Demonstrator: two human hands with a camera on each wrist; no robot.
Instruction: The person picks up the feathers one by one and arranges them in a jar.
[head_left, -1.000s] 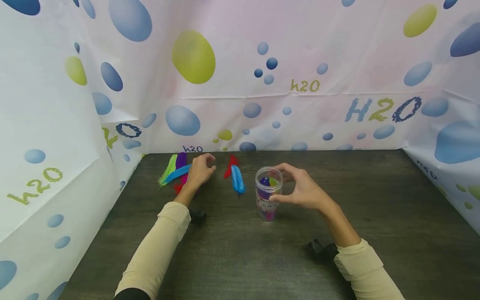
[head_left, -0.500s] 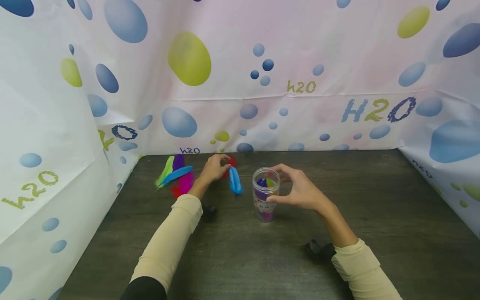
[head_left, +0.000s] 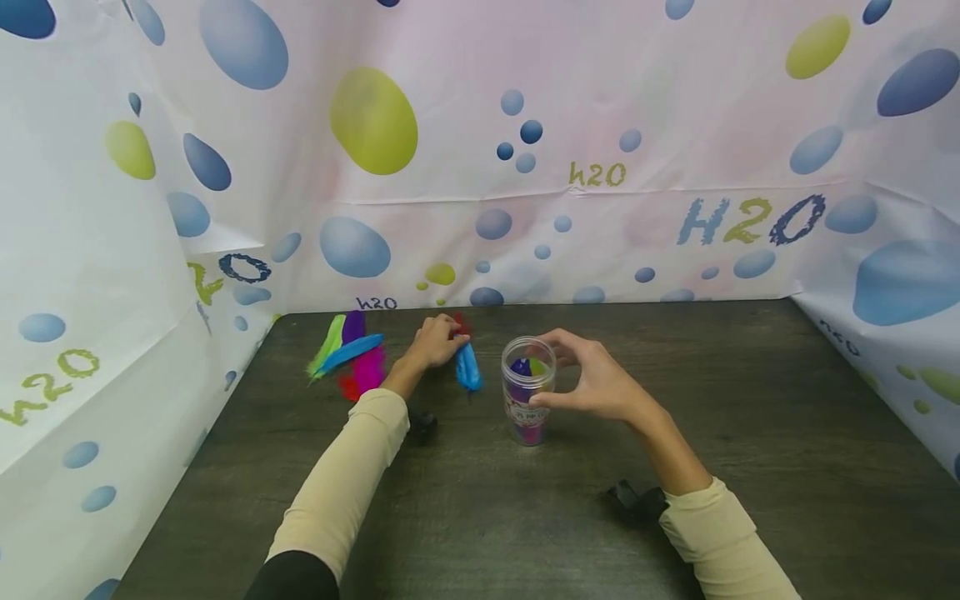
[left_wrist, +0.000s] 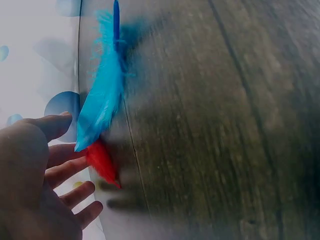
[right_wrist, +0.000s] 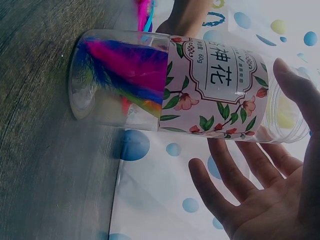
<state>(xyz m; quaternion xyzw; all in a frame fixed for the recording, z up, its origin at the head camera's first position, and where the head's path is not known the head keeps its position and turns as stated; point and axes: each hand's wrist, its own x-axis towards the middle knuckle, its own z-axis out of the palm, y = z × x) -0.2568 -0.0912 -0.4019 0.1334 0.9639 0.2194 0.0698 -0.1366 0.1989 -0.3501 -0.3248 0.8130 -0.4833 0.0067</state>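
Observation:
At the back of the table my left hand (head_left: 437, 340) reaches over a blue feather (head_left: 468, 367) and a red feather (head_left: 461, 323). In the left wrist view its thumb and fingers are spread apart, right at the tip of the blue feather (left_wrist: 102, 100), with the red feather (left_wrist: 102, 162) lying beyond. My right hand (head_left: 600, 379) holds a clear plastic jar (head_left: 528, 392) upright, thumb on one side and fingers on the other near its neck. The jar has no lid on its mouth and a flowered label (right_wrist: 215, 90). Purple, pink and green feathers (right_wrist: 130, 70) are inside it.
Left of my left hand lies a pile of feathers (head_left: 367, 367) in green, purple, blue, magenta and red. The dark wooden table (head_left: 495, 517) meets a white backdrop (head_left: 465, 150) with blue and green spots at its back and sides.
My left hand has moved right, from beside the feather pile to the blue and red feathers, and come down toward them. The right hand stays on the jar.

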